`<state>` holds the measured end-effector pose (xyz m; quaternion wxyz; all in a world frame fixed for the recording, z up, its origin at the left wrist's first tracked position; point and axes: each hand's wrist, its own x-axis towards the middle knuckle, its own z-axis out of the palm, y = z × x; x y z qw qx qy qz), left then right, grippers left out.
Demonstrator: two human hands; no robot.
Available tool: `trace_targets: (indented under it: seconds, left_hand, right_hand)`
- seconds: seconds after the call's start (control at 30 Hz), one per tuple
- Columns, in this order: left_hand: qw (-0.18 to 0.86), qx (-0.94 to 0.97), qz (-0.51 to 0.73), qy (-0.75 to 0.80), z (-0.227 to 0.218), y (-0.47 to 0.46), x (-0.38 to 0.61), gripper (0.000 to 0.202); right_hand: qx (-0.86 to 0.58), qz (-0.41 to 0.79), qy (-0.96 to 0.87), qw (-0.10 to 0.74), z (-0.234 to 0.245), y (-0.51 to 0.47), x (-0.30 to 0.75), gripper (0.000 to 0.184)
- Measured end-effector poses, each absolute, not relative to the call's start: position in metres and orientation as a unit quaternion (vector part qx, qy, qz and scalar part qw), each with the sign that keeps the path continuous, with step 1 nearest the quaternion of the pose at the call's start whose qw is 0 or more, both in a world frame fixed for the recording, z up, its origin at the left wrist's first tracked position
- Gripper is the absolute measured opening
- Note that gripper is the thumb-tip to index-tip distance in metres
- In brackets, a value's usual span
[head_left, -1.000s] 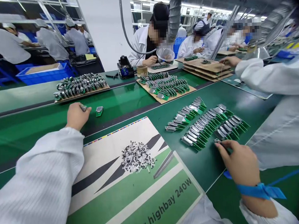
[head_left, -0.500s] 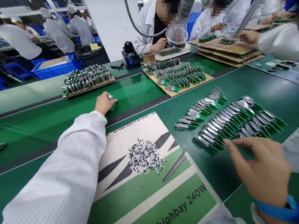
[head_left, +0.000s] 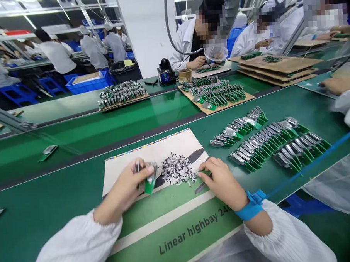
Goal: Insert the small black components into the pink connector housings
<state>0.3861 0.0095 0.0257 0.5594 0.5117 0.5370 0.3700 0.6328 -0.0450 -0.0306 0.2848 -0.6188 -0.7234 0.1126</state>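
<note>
My left hand (head_left: 127, 187) is closed around a green circuit board (head_left: 149, 185) with a silvery part on it, held above the printed sheet. A second dark, flat edge shows between the fingers; whether it belongs to another board I cannot tell. Just right of it lies a pile of small black-headed components with thin wire legs (head_left: 176, 169). My right hand (head_left: 223, 183), with a blue wrist strap (head_left: 250, 208), has thumb and forefinger pinched at the pile's right edge. What sits between those fingertips is too small to make out. Tweezers (head_left: 201, 187) lie beneath that hand.
Rows of silver-and-green boards (head_left: 254, 147) stand on the bench to the right. Across the green belt (head_left: 85, 129) are boards on cardboard (head_left: 230, 105) and another batch (head_left: 124, 94). A single board (head_left: 48, 152) lies on the belt. Co-workers sit opposite and at right.
My left hand has come back from the belt to above the sheet, holding a board. My right hand has moved left from the board rows to the component pile and pinched. The view has shifted.
</note>
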Motion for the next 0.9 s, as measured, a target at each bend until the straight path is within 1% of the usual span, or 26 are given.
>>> trace_targets:
  seconds: [0.1, 0.17, 0.33, 0.57, 0.77, 0.9]
  left_hand:
    - [0.640, 0.422, 0.368, 0.527, 0.012, -0.033, 0.385, 0.041]
    - [0.649, 0.404, 0.375, 0.525, 0.007, -0.049, 0.388, 0.041]
    - [0.611, 0.412, 0.419, 0.530, -0.003, -0.067, 0.395, 0.042]
    - [0.596, 0.448, 0.398, 0.536, -0.010, -0.078, 0.399, 0.041]
    - [0.573, 0.514, 0.392, 0.504, -0.012, -0.078, 0.397, 0.032]
    - [0.553, 0.534, 0.402, 0.498, -0.012, -0.083, 0.395, 0.030]
  right_hand:
    - [-0.603, 0.115, -0.736, 0.287, -0.026, -0.053, 0.623, 0.006]
    - [-0.595, 0.114, -0.745, 0.281, -0.026, -0.058, 0.614, 0.009]
    - [-0.619, 0.083, -0.731, 0.273, -0.035, -0.064, 0.600, 0.015]
    - [-0.627, 0.080, -0.719, 0.288, -0.049, -0.067, 0.588, 0.019]
    - [-0.588, 0.108, -0.720, 0.352, -0.038, -0.074, 0.585, 0.020]
    - [-0.528, 0.155, -0.732, 0.401, -0.019, -0.085, 0.580, 0.011]
